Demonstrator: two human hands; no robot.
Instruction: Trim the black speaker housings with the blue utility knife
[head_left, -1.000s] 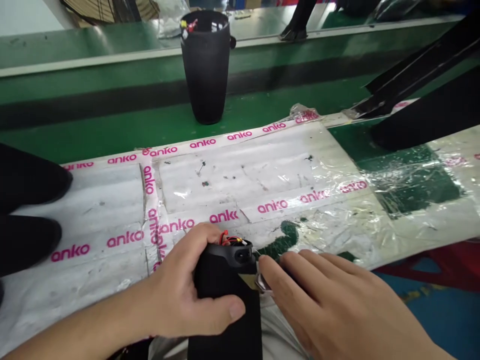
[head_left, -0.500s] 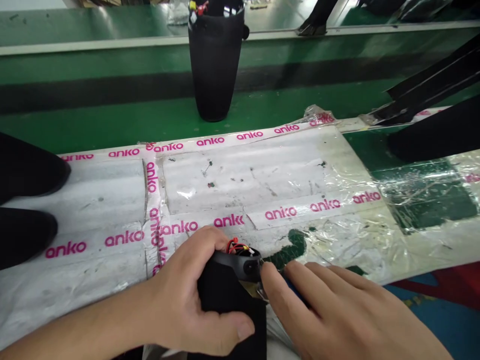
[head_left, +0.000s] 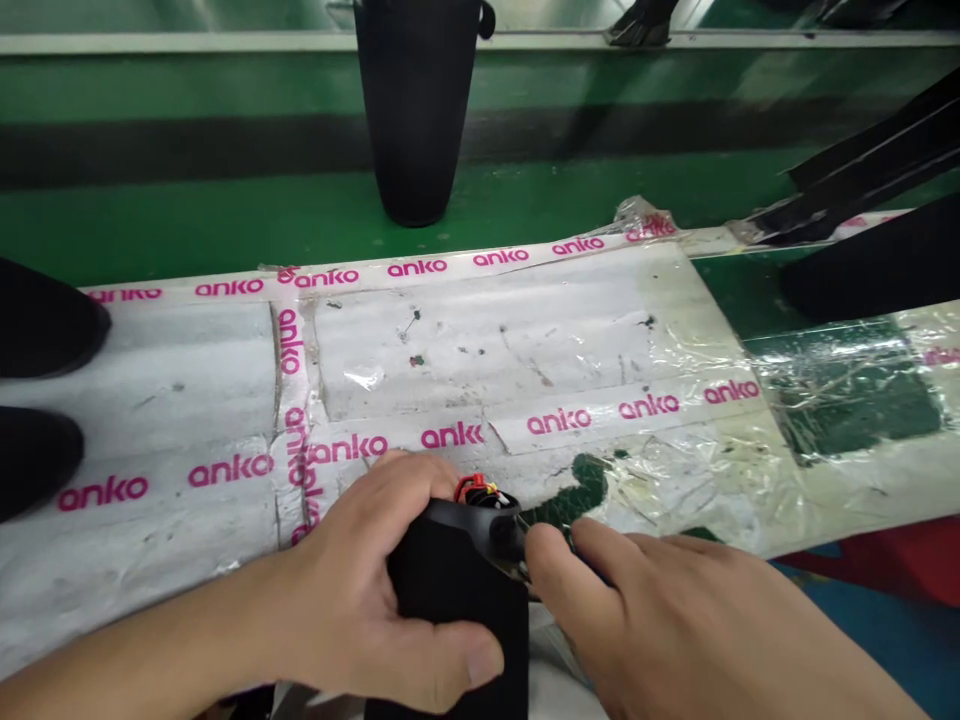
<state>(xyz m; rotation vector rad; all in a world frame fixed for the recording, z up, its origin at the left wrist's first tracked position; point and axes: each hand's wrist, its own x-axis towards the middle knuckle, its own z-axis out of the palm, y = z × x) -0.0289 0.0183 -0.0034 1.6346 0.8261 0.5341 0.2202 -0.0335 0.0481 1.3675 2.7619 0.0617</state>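
My left hand (head_left: pixel 390 590) is wrapped round a black, tapered, hollow housing (head_left: pixel 457 590), fingers over its far side and thumb across the near face. Red, yellow and white-tipped wires (head_left: pixel 478 490) stick out of the opening at its top. Against the right side of the rim, by a round dark knob, is my right hand (head_left: pixel 645 600), its fingers closed. They grip what looks like a small metal-tipped hand tool (head_left: pixel 519 572), mostly hidden by the fingers.
White sheeting taped with pink-lettered tape (head_left: pixel 559 418) covers the bench. Beyond it, a similar black housing (head_left: pixel 416 110) stands upright on the green surface (head_left: pixel 225 220). More black housings lie at left (head_left: pixel 45 320) and right (head_left: pixel 870 255).
The view has shifted slightly, so the bench things sit higher and further left. My right hand has turned a little at the rim, and the blue part seen between its fingers is now hidden.
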